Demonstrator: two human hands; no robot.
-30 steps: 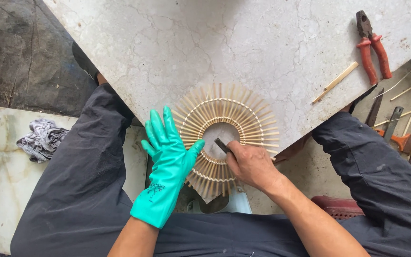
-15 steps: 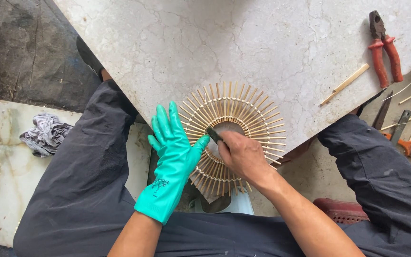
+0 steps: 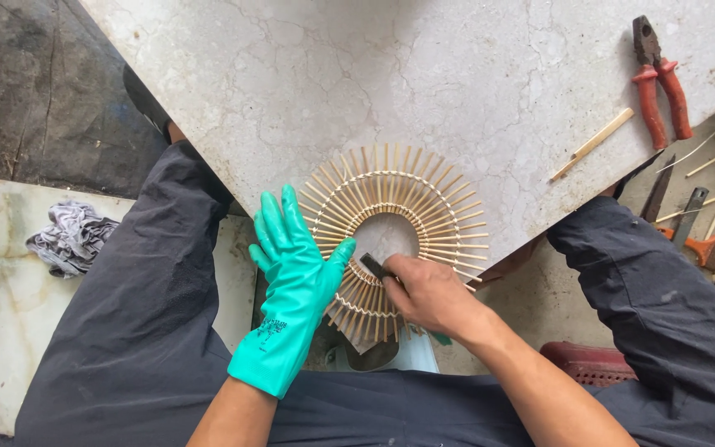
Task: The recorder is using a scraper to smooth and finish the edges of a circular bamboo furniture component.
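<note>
A round frame of radiating bamboo sticks [image 3: 424, 207] lies on the corner of a marble slab [image 3: 391, 74], partly overhanging its edge. My left hand [image 3: 295, 273], in a green rubber glove, rests flat with spread fingers on the frame's left side. My bare right hand [image 3: 428, 294] sits on the lower part of the frame and grips a small dark tool [image 3: 374, 266] whose tip points into the ring's open middle. The frame's lower sticks are partly hidden under both hands.
Red-handled pliers [image 3: 659, 83] and a loose bamboo stick [image 3: 593, 142] lie on the slab at right. Knives, sticks and a brush [image 3: 705, 248] lie on the floor to the right. A grey rag [image 3: 72, 236] rests on a stone tile [image 3: 10, 331] at left. Dark trousers frame both sides.
The view has shifted slightly, so the slab and frame sit lower. My right hand has slid a little along the ring with the dark tool. The gloved hand stays pressed on the frame.
</note>
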